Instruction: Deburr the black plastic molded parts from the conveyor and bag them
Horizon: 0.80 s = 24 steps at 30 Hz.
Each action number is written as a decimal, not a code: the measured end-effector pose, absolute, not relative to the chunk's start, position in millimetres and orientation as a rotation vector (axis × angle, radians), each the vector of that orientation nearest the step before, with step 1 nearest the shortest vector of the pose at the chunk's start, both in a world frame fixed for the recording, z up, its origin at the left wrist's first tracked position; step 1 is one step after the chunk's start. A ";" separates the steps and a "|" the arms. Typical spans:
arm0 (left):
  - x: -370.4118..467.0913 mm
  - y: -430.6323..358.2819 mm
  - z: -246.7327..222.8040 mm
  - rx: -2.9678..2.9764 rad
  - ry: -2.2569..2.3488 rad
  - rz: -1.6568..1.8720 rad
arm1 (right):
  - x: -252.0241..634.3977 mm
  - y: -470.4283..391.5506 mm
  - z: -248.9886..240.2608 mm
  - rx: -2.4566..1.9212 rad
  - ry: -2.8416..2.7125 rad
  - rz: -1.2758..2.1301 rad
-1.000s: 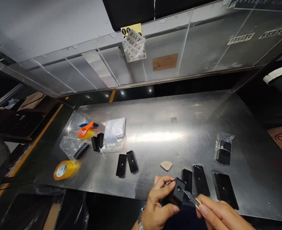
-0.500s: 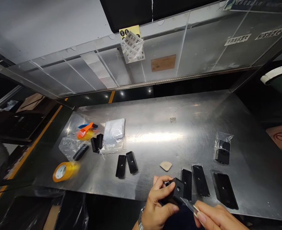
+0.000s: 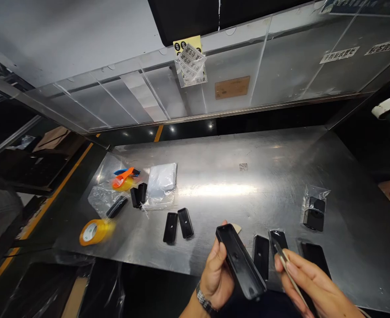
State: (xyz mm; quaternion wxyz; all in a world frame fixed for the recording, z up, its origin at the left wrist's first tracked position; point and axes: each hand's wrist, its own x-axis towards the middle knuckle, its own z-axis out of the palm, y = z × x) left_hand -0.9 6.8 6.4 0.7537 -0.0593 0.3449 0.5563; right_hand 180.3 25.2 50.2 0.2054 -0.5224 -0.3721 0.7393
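My left hand (image 3: 215, 280), a watch on its wrist, is closed round a long black plastic case (image 3: 238, 258). The case is tilted, its hollow side facing me. Pinched in my right hand (image 3: 314, 278) is a slim knife (image 3: 287, 264), its pointed dark tip up and left, apart from the case. Below that tip lies a black tray-shaped piece (image 3: 278, 240), partly covered by the hand. Between my hands is another black piece (image 3: 261, 256) on the metal table. A beige scrap (image 3: 236, 228) shows partly behind the held case.
Two black pieces (image 3: 170, 227) lie left of centre. Farther left are a stack of clear bags (image 3: 162, 181), an orange tape dispenser (image 3: 127, 176) and a yellow tape roll (image 3: 93, 232). On the right sit a bagged black part (image 3: 314, 214) and another black piece (image 3: 315, 256).
My left hand has turned the case so its hollow side shows, and raised it slightly. The knife has moved away from the case, up and to the right.
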 end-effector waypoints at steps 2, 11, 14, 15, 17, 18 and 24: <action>-0.2 11.8 7.9 -0.251 0.745 1.220 | 178.8 26.6 45.6 -1.469 -0.961 1.974; 9.8 14.0 10.4 -0.451 0.679 1.183 | 149.6 14.4 36.5 -1.537 -1.000 1.737; 12.2 12.6 14.2 -0.448 0.698 1.179 | 144.0 14.9 35.4 -1.507 -1.029 1.754; 12.4 12.2 15.6 -0.454 0.704 1.179 | 143.0 14.9 35.3 -1.508 -1.033 1.759; 12.1 11.3 17.2 -0.460 0.736 1.189 | 141.9 14.6 34.6 -1.521 -1.035 1.761; 11.8 10.5 17.4 -0.446 0.756 1.203 | 141.8 14.3 33.8 -1.522 -1.041 1.759; 9.3 1.7 15.0 -0.215 0.921 1.360 | 146.0 15.4 27.6 -1.484 -1.029 1.660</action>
